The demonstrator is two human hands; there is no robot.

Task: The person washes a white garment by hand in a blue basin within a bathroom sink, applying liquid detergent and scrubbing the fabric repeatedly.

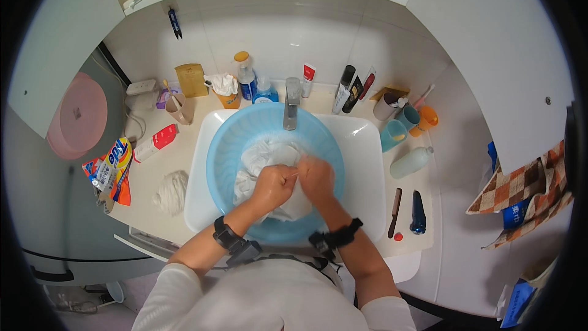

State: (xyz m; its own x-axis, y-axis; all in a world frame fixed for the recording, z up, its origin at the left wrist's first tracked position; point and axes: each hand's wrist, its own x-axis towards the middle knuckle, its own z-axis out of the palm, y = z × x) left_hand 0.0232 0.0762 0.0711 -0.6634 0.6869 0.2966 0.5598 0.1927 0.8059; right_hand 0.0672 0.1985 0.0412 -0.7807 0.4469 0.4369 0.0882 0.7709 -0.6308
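Observation:
A light blue plastic basin (pixel 220 147) rests in the white sink (pixel 363 165), under the chrome faucet (pixel 292 101). Bunched white cloth (pixel 259 154) fills its middle, apparently wet. My left hand (pixel 275 186) is a fist on part of this cloth. Close beside it, my right hand (pixel 317 179) also grips the cloth, its fingers slightly blurred by motion. A bit of white fabric shows between the two fists. Both wrists wear black straps.
Left on the counter lie a wrung cloth bundle (pixel 171 193), a red-and-white box (pixel 155 142) and a Tide bag (pixel 112 170). To the right are cups (pixel 393 135), a bottle (pixel 411 162), a comb (pixel 394 211) and an electric shaver (pixel 417 211). Cabinet doors (pixel 496 46) hang open above.

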